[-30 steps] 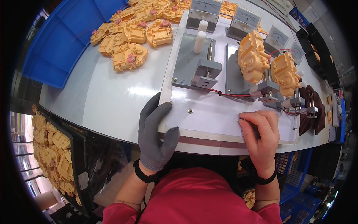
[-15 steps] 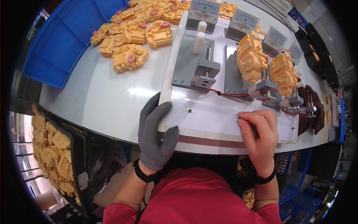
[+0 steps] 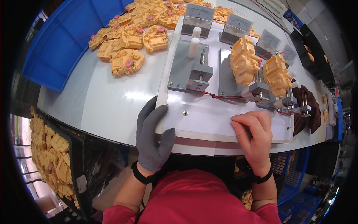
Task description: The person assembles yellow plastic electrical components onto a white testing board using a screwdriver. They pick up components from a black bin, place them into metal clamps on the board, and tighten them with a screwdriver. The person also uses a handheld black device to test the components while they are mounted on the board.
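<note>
My left hand (image 3: 151, 130), in a grey glove, rests against the left edge of a white board (image 3: 209, 123), with thumb and fingers apart. Low over the board's front part, my bare right hand (image 3: 255, 130) is closed, thumb and index fingertip together. Whatever is between them is hidden or too small to name. Between the hands, a small metal screw (image 3: 185, 113) stands in the board. Behind it, a grey test fixture (image 3: 199, 76) holds no yellow part. Two yellow plastic housings (image 3: 244, 61) sit upright on the fixtures to its right, with red and black wires (image 3: 227, 97) running in front.
Analog meters (image 3: 199, 16) line the board's back. Yellow housings with red round pieces (image 3: 128, 61) are heaped at the back left, beside a blue bin (image 3: 56, 48). A black crate (image 3: 76, 149) of more housings stands at the lower left. Dark brown cloth (image 3: 315, 108) lies at the right.
The whole view has shifted slightly. Both hands keep nearly the same places on the board. A tiny dark thing at my right fingertips no longer shows.
</note>
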### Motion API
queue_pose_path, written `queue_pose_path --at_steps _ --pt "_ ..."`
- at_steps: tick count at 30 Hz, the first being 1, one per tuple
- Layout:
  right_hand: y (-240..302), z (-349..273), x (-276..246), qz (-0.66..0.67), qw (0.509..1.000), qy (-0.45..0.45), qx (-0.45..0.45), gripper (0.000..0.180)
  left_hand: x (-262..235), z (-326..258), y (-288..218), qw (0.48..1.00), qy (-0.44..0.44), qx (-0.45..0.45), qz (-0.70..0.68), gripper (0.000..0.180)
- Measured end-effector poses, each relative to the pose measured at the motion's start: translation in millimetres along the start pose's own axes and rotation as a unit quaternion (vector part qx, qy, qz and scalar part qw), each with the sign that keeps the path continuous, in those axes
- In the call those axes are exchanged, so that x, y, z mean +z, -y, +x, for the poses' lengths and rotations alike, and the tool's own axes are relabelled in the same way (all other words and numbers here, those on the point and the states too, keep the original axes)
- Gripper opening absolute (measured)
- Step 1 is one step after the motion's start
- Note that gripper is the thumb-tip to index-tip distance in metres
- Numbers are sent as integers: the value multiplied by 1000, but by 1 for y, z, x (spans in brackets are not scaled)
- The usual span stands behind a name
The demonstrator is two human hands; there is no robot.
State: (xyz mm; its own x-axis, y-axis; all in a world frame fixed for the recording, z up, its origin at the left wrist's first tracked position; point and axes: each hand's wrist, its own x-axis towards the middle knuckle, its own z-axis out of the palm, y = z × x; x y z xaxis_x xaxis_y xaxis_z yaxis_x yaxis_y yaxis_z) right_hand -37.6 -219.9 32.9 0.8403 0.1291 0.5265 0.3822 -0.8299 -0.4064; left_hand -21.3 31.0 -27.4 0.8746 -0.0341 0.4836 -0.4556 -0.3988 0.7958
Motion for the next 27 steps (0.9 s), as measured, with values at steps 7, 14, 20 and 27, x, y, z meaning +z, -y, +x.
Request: queue_pose_path --at_steps 7,14,20,27 --pt "-3 4 -3 -11 999 -9 -44 16 1 -3 2 1000 1 -12 -8 45" --pt "-6 4 -4 -4 998 -3 -60 16 3 -2 -1 999 7 -35 -15 48" --pt "-3 3 -3 -7 999 -10 -52 16 0 -3 1 999 14 -29 -9 49" --pt "-2 2 -3 -10 999 -8 -40 17 1 -3 0 999 7 -29 -13 48"
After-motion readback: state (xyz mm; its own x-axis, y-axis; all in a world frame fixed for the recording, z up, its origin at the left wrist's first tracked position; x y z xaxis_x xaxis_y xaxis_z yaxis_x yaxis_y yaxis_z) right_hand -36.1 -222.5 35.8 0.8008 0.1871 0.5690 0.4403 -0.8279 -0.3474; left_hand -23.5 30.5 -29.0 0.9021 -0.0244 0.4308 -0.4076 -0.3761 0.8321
